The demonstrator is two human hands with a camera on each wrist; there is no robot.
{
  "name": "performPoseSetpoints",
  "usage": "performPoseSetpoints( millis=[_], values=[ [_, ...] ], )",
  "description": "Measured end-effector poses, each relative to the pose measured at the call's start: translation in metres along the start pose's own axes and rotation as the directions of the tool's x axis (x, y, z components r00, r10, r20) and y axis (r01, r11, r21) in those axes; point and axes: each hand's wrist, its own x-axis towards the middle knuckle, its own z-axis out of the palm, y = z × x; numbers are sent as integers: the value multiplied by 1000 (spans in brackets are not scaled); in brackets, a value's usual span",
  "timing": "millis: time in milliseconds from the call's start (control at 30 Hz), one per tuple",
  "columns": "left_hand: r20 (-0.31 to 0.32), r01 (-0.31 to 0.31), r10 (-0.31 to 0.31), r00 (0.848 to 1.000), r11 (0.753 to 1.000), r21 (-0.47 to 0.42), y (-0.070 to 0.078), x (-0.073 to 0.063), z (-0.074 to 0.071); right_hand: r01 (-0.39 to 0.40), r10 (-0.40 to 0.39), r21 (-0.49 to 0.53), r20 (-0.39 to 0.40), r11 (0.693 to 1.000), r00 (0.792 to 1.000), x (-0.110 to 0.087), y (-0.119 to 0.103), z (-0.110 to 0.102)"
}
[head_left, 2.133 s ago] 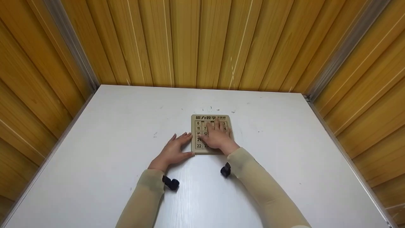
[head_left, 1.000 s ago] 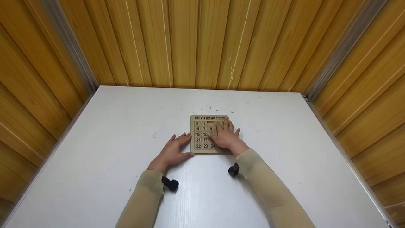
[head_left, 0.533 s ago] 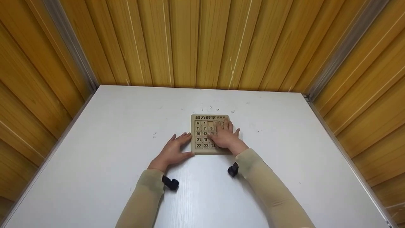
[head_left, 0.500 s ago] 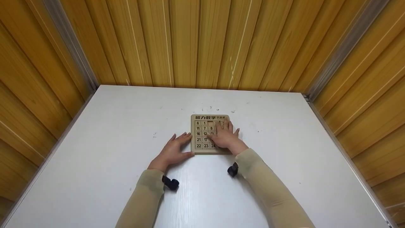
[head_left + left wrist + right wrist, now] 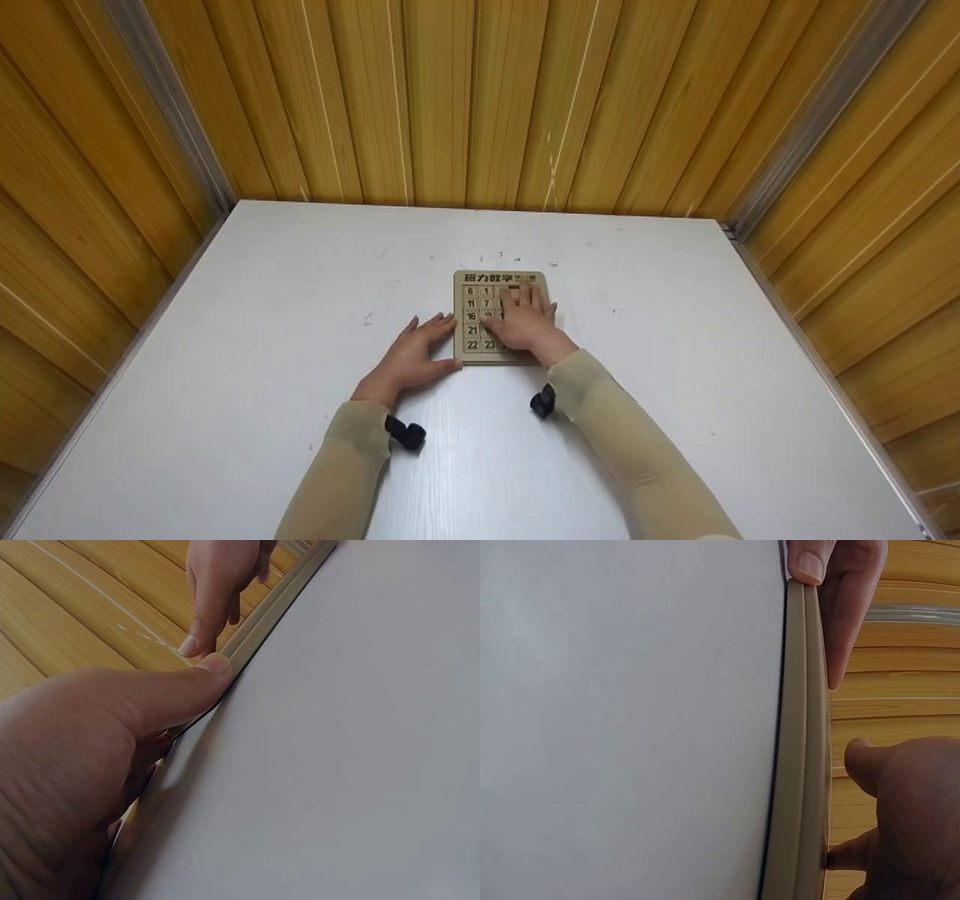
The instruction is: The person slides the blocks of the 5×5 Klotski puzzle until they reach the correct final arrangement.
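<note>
A tan wooden number slide puzzle point(image 5: 480, 360) lies flat on the white table, with numbered tiles in rows under a printed heading. My left hand point(image 5: 411, 358) braces its left side, fingers straight along the edge. The thumb point(image 5: 202, 682) rests against the near-left corner in the left wrist view. Over the tiles spreads my right hand point(image 5: 523, 324), its fingertips on the upper rows and its thumb near the left-middle tiles. A dark gap shows in the top row beside the index finger. Several tiles on the right are hidden beneath this hand.
The white table point(image 5: 300, 270) bears small marks behind the puzzle. Yellow wood-look panels point(image 5: 480, 105) stand behind the table and at both sides, with grey metal posts point(image 5: 176, 112) at the corners. A small black camera point(image 5: 405, 433) sits on each wrist.
Compared with half a second ago, my right hand has shifted slightly left. The top-row gap, earlier in the third column, now shows further right. My left hand stays in place.
</note>
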Motion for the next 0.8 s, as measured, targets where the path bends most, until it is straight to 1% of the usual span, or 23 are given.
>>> performPoseSetpoints(
  millis=[167, 333, 467, 600, 700, 800],
  values=[
    [-7, -15, 15, 1000, 1000, 2, -1, 0, 0, 5, -5, 0, -5, 1000, 1000, 0, -2, 0],
    [-9, -26, 26, 1000, 1000, 4, -2, 0, 1, 21, -21, 4, -16, 1000, 1000, -3, 2, -3],
    [-8, -25, 25, 1000, 1000, 0, -1, -1, -1, 22, -22, 13, -22, 1000, 1000, -6, 10, -8],
    [-11, -34, 34, 999, 999, -10, 0, -2, -2, 9, -9, 42, -12, 999, 1000, -9, 20, -13],
    [-16, -51, 51, 999, 999, -14, 0, -2, -2, 3, -3, 28, -5, 1000, 1000, -11, 28, -13],
    [-8, -38, 38, 999, 999, -10, 1, -2, -2, 11, -11, 3, 4, 1000, 1000, -13, 33, -13]
  ],
)
